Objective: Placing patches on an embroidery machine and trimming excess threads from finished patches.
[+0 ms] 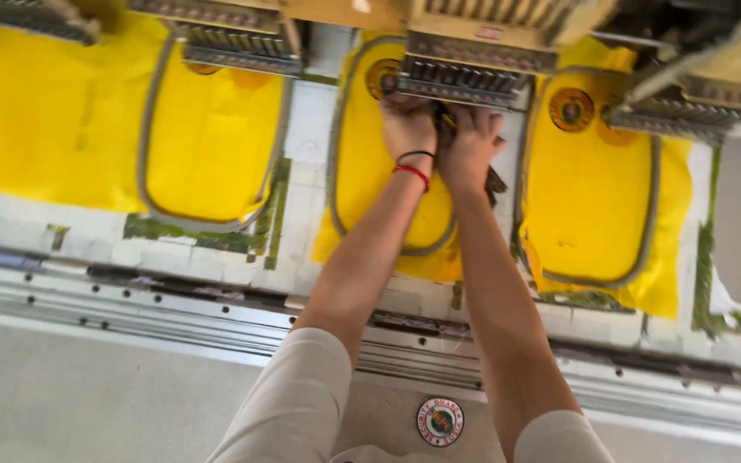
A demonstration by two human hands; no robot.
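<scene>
Under the middle embroidery head (pixel 460 81), at the far side of the machine bed, both of the person's hands work close together on the yellow fabric (pixel 370 171) stretched in the middle grey hoop (pixel 334 184). The left hand (pixel 409 129), with a black and a red band at the wrist, is bunched with fingers tucked under the head; whether it pinches anything cannot be told. The right hand (pixel 471 147) touches it, curled narrowly around something dark that is too hidden to identify. Room between the head's lower edge and the fabric is tight.

A left hoop (pixel 143 163) and a right hoop (pixel 645 223) each hold yellow fabric; the right one bears a round embroidered badge (pixel 571 109). A metal rail (pixel 130 300) runs along the bed's near edge.
</scene>
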